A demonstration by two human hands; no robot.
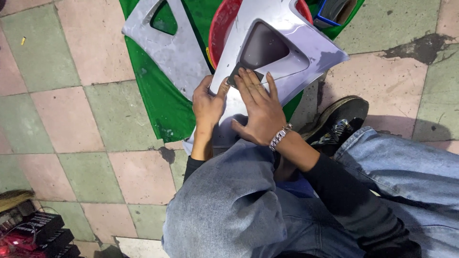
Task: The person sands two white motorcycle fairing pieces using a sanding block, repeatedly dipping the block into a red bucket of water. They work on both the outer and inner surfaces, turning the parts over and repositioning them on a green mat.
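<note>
Black boxes (45,231) with pale print are stacked at the lower left corner on the tiled floor, beside a red packet (12,249). No signs or screens are seen.

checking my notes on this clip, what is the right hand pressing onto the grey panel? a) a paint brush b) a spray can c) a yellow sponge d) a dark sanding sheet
d: the right hand lies flat with its fingers on a small dark sheet against the grey panel, while the left hand steadies the panel's edge.

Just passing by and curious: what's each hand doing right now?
Left hand: gripping the grey panel edge.
Right hand: flat, pressing a dark sanding sheet on it.
</note>
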